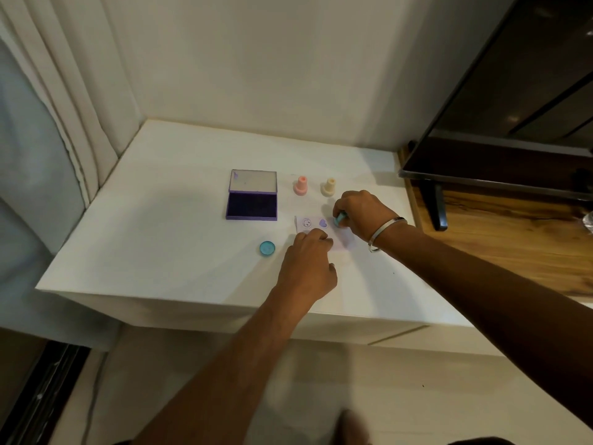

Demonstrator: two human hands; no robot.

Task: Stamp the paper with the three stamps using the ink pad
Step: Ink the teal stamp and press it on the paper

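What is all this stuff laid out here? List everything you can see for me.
Ink pad: one, purple, lid open, on the white table left of the stamps.
Pink stamp: one, upright, right of the ink pad.
Cream stamp: one, upright, right of the pink stamp.
Teal stamp: one, held on the paper.
Paper: one small pale sheet, bearing a smiley print and a purple heart print.
Teal cap: one, round, lying on the table left of the paper.
Television: one, dark, on a wooden surface at right.
Curtain: white, at left.
Left hand: rests on the paper.
Right hand: grips the teal stamp; metal bangle on its wrist.
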